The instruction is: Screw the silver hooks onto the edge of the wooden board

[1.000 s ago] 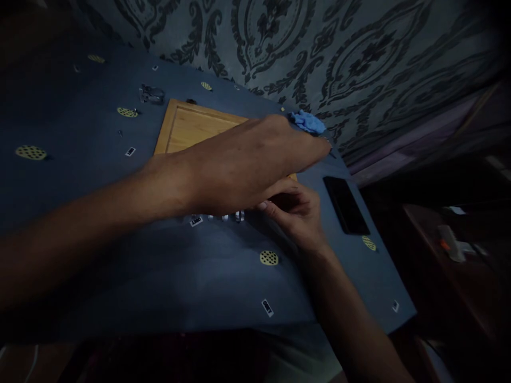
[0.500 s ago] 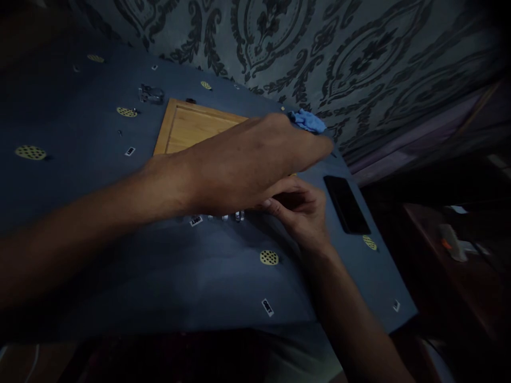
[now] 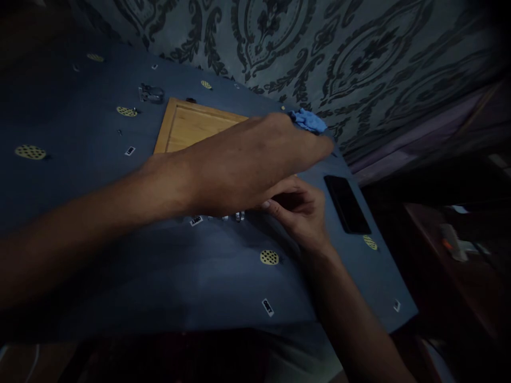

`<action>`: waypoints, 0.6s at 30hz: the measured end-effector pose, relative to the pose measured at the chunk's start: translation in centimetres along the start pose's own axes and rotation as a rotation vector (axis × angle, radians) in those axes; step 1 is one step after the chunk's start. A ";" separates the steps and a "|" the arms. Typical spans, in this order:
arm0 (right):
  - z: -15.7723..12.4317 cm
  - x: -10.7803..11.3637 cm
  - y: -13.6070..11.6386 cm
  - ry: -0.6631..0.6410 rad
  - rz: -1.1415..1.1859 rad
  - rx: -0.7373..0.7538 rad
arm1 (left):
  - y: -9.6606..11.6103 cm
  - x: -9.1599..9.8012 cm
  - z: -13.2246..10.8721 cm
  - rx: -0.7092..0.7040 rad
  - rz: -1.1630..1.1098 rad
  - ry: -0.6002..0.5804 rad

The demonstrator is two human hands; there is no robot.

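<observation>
My left hand (image 3: 243, 162) reaches across the middle, back up, over the near part of a wooden board (image 3: 195, 125). Its fingers bend down out of sight, so what they hold is hidden. Just below and right of it is my right hand (image 3: 303, 213), thumb and fingers curled together towards the left hand's underside. Whatever lies between its fingertips cannot be made out. Small shiny metal pieces (image 3: 239, 216) show on the blue cloth at the lower edge of my left hand.
A black phone (image 3: 347, 205) lies to the right on the patterned blue tablecloth (image 3: 159, 282). Behind the hands is a crumpled blue cloth (image 3: 309, 121). A metal clamp-like tool (image 3: 150, 93) lies left of the board, and a patterned wall (image 3: 275, 48) rises behind.
</observation>
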State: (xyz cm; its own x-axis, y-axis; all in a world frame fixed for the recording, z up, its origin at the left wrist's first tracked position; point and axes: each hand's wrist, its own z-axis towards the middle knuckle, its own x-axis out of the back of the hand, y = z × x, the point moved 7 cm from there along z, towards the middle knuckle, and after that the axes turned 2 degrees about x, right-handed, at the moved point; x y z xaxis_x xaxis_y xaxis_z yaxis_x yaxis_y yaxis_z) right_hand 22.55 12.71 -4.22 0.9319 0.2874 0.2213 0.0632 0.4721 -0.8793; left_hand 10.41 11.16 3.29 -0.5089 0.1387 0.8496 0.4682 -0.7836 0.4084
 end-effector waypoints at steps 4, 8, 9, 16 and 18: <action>0.1 0.0 0.1 0.012 -0.001 -0.012 | 0.0 0.0 0.0 -0.009 0.006 0.002; 0.0 0.0 0.0 0.002 0.004 0.008 | 0.0 -0.1 0.1 -0.004 0.004 0.003; 0.0 0.0 0.0 0.002 -0.002 0.003 | 0.1 -0.1 0.1 -0.007 0.007 0.007; 0.0 -0.2 0.3 0.001 -0.001 -0.031 | 0.1 -0.2 0.2 -0.003 0.040 0.030; 0.1 -0.3 0.2 0.014 0.002 -0.020 | 0.1 -0.3 0.3 -0.009 0.048 0.029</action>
State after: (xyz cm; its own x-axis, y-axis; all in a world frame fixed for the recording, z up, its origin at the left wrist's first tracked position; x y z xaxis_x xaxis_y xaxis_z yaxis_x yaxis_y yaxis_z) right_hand 22.31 12.78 -4.43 0.9370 0.2766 0.2134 0.0682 0.4543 -0.8882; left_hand 10.80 11.18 3.18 -0.5068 0.0834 0.8580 0.4864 -0.7941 0.3645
